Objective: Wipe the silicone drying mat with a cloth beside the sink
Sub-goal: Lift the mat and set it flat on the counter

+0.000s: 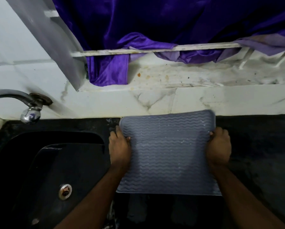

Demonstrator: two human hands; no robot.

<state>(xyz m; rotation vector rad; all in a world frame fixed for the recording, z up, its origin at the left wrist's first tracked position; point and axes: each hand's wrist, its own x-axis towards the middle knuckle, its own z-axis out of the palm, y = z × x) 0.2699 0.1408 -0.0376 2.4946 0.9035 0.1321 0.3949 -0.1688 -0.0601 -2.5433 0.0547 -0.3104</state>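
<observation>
Dark counter (257, 146) fills the lower frame, black sink (44, 162) at 8 o'clock with its drain, tap (29, 111) at 9, purple curtain (155, 27) across 12 over a stained white ledge. The grey silicone drying mat (168, 152) sits centre, just right of the sink, far edge touching the tiled wall at 12, near edge overhanging or lifted toward you at 6; cannot tell which. Your left hand (120, 149) pinches the mat's 9 o'clock edge, thumb on top, fingers curled under; your right hand (219, 147) pinches the 3 o'clock edge the same way, so both grips are closed on the mat. Expect it light, floppy and a bit tacky: wavy ribs, glints that look like water drops, so the surface is likely slick when wet. It'll sag in the middle if lifted by the edges, so keep your grip on opposite sides as now, or lay it flat on the counter and pin one corner. No cloth in view; you'll need a free hand for it.
</observation>
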